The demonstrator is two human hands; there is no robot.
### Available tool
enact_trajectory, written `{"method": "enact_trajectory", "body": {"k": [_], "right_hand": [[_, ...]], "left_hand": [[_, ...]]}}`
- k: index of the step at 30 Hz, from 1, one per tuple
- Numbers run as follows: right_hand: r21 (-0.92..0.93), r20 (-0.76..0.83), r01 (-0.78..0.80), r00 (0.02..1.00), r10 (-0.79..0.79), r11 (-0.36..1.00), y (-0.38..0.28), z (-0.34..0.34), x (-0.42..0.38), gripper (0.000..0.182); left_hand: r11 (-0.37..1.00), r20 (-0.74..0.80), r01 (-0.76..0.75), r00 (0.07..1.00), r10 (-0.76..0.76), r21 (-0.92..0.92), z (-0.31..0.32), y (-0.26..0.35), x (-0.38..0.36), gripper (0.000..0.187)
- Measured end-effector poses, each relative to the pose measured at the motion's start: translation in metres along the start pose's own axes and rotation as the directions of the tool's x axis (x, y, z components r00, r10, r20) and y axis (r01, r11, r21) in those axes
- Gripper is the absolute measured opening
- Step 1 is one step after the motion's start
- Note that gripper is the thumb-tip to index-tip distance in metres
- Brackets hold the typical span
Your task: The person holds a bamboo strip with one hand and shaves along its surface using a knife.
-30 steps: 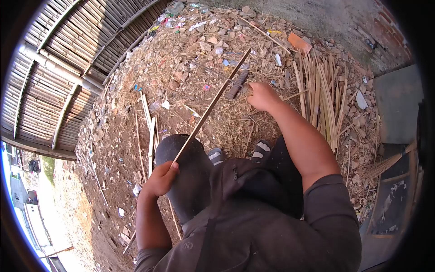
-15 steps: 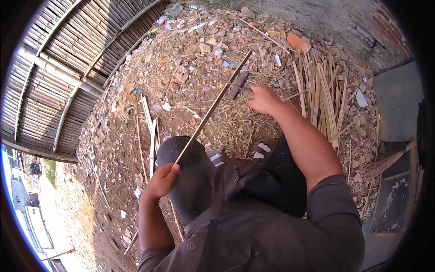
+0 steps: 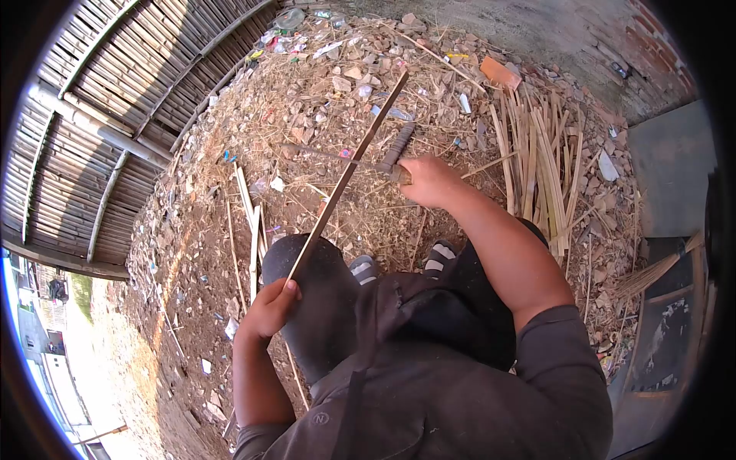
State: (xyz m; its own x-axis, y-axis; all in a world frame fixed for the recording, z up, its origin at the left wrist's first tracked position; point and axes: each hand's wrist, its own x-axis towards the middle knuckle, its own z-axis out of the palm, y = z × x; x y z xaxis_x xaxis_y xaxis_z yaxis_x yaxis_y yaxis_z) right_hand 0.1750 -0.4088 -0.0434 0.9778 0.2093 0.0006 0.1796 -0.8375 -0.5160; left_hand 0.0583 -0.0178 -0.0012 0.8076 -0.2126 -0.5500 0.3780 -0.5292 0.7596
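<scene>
My left hand is closed around the lower end of a long bamboo strip, beside my left knee. The strip slants up and away to the right, its far end above the littered ground. My right hand grips the short handle of a knife. Its thin, grey, slightly blurred blade points left and crosses the strip in this view. Just above the knife handle is a dark ribbed piece, which looks to be lying on the ground.
A pile of split bamboo strips lies on the right, with a few more strips on the left. Rubble and litter cover the ground around my sandalled feet. A bamboo-slat wall stands at upper left, an orange brick piece near the back wall.
My right hand has moved left and slightly down, bringing the knife blade into view across the strip. My left hand keeps its hold; the strip has shifted slightly left.
</scene>
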Motion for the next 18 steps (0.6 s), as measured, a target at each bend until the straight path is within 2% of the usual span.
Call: {"method": "enact_trajectory", "body": {"k": [4,7,10,13,16,18], "right_hand": [[-0.204,0.169,0.191,0.973,-0.158,0.96,-0.037,-0.018,-0.015,0.034],[0.135,-0.038,-0.073,0.996,0.078,0.988,0.028,0.0,0.013,0.034],[0.178,-0.143,-0.227,0.957,0.254,0.957,0.046,-0.011,0.023,0.033],[0.024,-0.027,-0.086,0.996,0.087,0.996,0.008,-0.013,0.0,0.034],[-0.206,0.152,0.199,0.974,-0.169,0.958,-0.034,-0.005,-0.012,0.033],[-0.1,0.082,0.138,0.988,-0.13,0.985,-0.019,-0.004,-0.006,0.033]], "left_hand": [[0.988,0.012,-0.066,0.998,0.065,0.141,0.001,-0.002,0.001,0.04],[0.978,-0.048,-0.101,0.993,0.111,0.181,0.001,-0.013,-0.001,0.042],[0.961,-0.085,-0.11,0.987,0.135,0.255,0.004,-0.003,-0.005,0.041],[0.991,-0.049,-0.029,0.998,0.036,0.127,0.003,-0.003,-0.001,0.041],[0.982,-0.028,-0.052,0.998,0.058,0.182,0.005,0.002,0.0,0.04],[0.936,-0.05,-0.156,0.982,0.18,0.316,0.007,0.001,-0.002,0.039]]}}
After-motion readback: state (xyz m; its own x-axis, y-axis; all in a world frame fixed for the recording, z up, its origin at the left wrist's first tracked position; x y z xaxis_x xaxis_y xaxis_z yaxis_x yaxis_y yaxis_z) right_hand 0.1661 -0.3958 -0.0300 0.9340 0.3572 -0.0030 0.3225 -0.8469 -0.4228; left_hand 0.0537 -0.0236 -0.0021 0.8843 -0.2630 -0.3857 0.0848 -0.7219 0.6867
